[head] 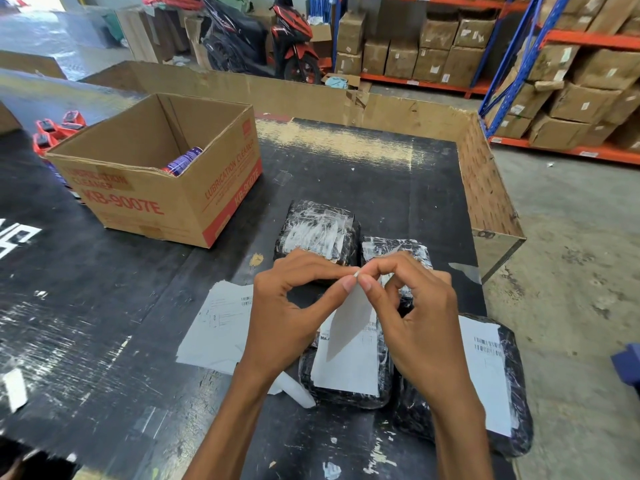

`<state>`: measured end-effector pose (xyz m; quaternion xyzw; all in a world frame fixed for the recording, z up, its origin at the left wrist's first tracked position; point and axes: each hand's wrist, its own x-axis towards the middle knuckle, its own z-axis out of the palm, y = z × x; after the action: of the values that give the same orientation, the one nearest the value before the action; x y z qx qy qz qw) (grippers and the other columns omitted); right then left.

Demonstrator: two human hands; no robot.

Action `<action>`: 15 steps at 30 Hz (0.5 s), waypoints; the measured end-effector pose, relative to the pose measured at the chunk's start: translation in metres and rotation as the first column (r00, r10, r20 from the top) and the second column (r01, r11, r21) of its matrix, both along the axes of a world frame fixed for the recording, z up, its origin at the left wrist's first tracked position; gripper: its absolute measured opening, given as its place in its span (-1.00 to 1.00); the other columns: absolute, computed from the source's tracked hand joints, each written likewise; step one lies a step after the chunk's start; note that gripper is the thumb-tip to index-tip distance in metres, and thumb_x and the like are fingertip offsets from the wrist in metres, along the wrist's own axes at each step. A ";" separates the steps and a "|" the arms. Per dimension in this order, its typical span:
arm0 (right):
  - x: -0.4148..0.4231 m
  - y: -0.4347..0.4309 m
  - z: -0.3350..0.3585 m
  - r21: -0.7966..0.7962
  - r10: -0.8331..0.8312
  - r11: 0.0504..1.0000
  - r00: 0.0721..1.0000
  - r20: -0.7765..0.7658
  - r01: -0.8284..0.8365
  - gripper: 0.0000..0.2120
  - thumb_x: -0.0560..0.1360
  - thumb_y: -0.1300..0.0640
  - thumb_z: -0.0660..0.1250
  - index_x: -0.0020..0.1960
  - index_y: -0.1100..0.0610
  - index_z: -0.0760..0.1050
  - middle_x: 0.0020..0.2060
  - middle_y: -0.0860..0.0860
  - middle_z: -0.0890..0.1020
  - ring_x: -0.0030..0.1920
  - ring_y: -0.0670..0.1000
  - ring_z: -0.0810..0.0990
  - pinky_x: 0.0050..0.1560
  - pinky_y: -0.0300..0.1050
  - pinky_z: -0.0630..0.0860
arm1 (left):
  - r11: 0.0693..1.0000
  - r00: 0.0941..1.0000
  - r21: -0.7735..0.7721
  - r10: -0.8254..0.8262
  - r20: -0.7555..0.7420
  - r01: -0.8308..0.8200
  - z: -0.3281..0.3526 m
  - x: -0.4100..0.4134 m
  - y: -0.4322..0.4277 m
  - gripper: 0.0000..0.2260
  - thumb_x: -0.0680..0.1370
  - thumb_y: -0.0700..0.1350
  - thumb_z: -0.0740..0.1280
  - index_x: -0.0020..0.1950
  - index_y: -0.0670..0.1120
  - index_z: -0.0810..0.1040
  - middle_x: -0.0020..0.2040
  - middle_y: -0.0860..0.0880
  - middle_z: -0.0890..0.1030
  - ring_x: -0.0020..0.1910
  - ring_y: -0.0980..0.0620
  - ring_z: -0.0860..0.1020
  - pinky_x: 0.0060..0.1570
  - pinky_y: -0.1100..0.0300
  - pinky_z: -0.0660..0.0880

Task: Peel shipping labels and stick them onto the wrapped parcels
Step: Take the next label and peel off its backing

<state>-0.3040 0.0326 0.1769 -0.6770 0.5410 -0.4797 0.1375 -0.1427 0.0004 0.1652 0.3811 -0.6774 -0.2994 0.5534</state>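
Observation:
My left hand (291,306) and my right hand (419,313) meet above the table, both pinching the top corner of a white shipping label (349,320) that hangs down edge-on between them. Under the hands lies a black wrapped parcel (346,393) with a white label on top. To its right is a second labelled parcel (498,386). Behind the hands are two more black parcels, one on the left (317,230) and one on the right (394,249), bound with clear tape. A stack of loose label sheets (214,327) lies left of my left hand.
An open cardboard box (156,199) printed "KB-9007E", with a can inside, stands at the left on the black table (104,306). Red tape dispensers (55,128) sit behind it. A cardboard wall (485,188) edges the table's right side. Shelves of cartons and a motorbike (263,39) stand beyond.

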 end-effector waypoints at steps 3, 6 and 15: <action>0.002 0.001 -0.001 0.040 -0.024 0.999 0.999 -0.036 0.026 -0.91 0.60 0.07 0.39 -0.07 -0.06 0.53 -0.18 -0.12 0.61 -0.27 -0.03 0.54 0.12 -0.01 0.37 | 0.999 0.999 0.024 0.041 -0.003 -0.041 -0.001 -0.001 0.000 -0.95 0.50 -0.17 0.51 -0.07 -0.08 0.77 -0.17 0.09 0.75 -0.10 0.03 0.66 -0.02 0.23 0.51; 0.005 -0.001 -0.003 0.095 -0.009 0.995 1.000 -0.002 0.009 -0.92 0.61 0.07 0.31 -0.07 -0.03 0.49 -0.15 -0.13 0.59 -0.13 -0.03 0.57 0.13 -0.05 0.37 | 0.983 0.995 0.169 0.077 -0.062 -0.065 0.001 -0.006 0.001 -0.94 0.53 -0.18 0.47 -0.10 -0.10 0.76 -0.21 0.07 0.74 -0.14 0.09 0.67 -0.08 0.27 0.55; 0.010 -0.014 -0.036 0.296 -0.053 0.894 0.576 0.816 -0.337 -0.82 0.55 0.16 0.11 -0.08 0.19 0.46 -0.06 -0.05 0.65 0.07 -0.03 0.58 0.11 -0.12 0.51 | 0.614 0.806 0.747 0.293 -0.514 0.253 -0.018 0.006 -0.035 -0.81 0.65 -0.17 0.22 -0.05 -0.17 0.60 -0.30 0.01 0.68 -0.35 0.08 0.60 -0.20 0.16 0.47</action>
<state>-0.2938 0.0190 0.1411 -0.3808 0.4511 -0.5921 0.5485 -0.1370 -0.0347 0.1475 0.4791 -0.2626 -0.6618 0.5134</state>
